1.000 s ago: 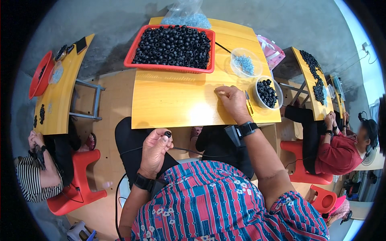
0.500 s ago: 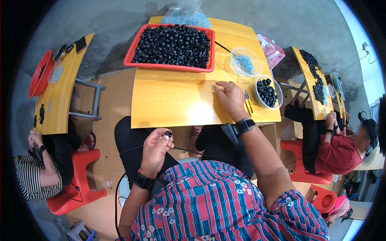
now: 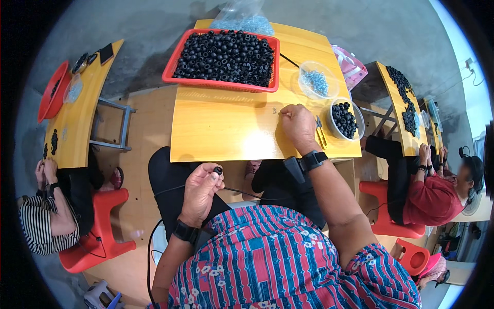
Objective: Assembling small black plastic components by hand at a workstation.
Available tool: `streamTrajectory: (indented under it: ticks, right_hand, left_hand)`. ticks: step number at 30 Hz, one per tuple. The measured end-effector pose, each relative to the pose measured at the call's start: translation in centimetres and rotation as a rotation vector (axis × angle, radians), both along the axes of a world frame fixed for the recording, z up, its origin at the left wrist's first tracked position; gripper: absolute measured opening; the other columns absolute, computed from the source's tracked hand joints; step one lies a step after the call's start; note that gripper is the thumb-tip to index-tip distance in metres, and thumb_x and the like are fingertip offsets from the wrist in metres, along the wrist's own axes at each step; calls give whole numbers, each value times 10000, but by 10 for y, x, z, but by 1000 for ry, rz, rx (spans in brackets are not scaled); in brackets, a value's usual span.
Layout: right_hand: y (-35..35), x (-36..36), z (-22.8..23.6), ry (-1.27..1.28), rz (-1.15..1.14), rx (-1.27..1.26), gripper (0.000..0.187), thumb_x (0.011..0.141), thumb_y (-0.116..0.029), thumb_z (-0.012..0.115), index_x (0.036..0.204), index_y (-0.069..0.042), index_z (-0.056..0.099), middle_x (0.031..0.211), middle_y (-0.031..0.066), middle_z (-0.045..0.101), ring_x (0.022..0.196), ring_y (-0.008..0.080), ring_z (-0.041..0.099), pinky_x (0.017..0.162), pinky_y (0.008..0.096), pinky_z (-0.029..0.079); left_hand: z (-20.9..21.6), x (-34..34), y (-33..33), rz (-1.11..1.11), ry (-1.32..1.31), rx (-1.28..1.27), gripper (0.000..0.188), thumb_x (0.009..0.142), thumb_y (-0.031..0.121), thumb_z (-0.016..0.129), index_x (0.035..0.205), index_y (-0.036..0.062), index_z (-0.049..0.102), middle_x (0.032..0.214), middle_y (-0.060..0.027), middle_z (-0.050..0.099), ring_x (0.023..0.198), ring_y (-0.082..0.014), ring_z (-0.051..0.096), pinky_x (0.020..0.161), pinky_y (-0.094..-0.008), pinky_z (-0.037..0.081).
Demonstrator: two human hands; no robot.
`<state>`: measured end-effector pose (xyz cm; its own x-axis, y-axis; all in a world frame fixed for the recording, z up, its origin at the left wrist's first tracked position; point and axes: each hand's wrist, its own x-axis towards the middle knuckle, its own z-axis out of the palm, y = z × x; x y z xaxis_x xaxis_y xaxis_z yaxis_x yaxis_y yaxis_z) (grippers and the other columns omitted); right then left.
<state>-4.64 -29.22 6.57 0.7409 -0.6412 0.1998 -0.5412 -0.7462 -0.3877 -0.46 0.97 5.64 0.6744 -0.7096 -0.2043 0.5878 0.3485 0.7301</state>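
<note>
Over my lap, just off the table's near edge, my left hand (image 3: 201, 188) pinches a small black ring-like piece (image 3: 218, 170) with a hole in it. My right hand (image 3: 299, 125) rests on the yellow table (image 3: 221, 139), fingertips pressed together; what they hold, if anything, is too small to see. A few tiny metallic bits (image 3: 275, 110) lie just left of those fingertips. Right of that hand are yellow-handled pliers or snips (image 3: 321, 135) and a clear tub (image 3: 361, 114) of similar black pieces. Behind it stands a clear bowl (image 3: 335, 88) of small, shiny bluish-silver parts.
A red basket (image 3: 221, 87) heaped with black pieces fills the table's far left, with a clear bag (image 3: 242, 21) of shiny bits behind. A black cable (image 3: 247, 193) crosses my lap. People sit at tables left (image 3: 56, 216) and right (image 3: 429, 195).
My right fingertips have shifted slightly away from the tiny metallic bits, to the right. The left hand keeps its pinch on the black piece. The whole view has shifted a little.
</note>
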Motion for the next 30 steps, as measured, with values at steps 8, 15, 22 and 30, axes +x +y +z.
streamTrajectory:
  ticks: [8, 15, 22, 30]
  right_hand:
    - [5, 13, 10, 12, 82, -5, 190, 771, -169, 644, 938, -114, 716, 890, 163, 668, 849, 335, 640, 757, 417, 509]
    - [6, 9, 11, 14, 28, 120, 154, 791, -201, 655, 878, -80, 696, 854, 174, 674, 829, 346, 648, 747, 434, 509]
    - [-1, 3, 14, 42, 52, 154, 178, 736, -189, 707, 861, -64, 685, 813, 175, 676, 807, 343, 652, 728, 430, 510]
    - [2, -5, 19, 1, 35, 200, 207, 767, -175, 686, 957, -93, 685, 836, 184, 679, 826, 348, 654, 742, 429, 512]
  left_hand:
    - [0, 1, 0, -4, 0, -7, 170, 914, 123, 631, 1056, 35, 595, 876, -21, 598, 742, -88, 547, 730, -249, 486]
    - [0, 2, 0, 12, -4, 7, 173, 914, 130, 633, 1054, 35, 596, 872, -18, 596, 741, -89, 546, 731, -251, 485]
    - [-3, 3, -1, -27, -22, -10, 126, 931, 121, 601, 1044, 67, 591, 922, 4, 576, 771, -90, 532, 725, -277, 469]
    - [-2, 4, -1, -24, -25, 1, 123, 937, 112, 588, 1050, 64, 591, 913, 2, 578, 767, -93, 530, 732, -279, 479]
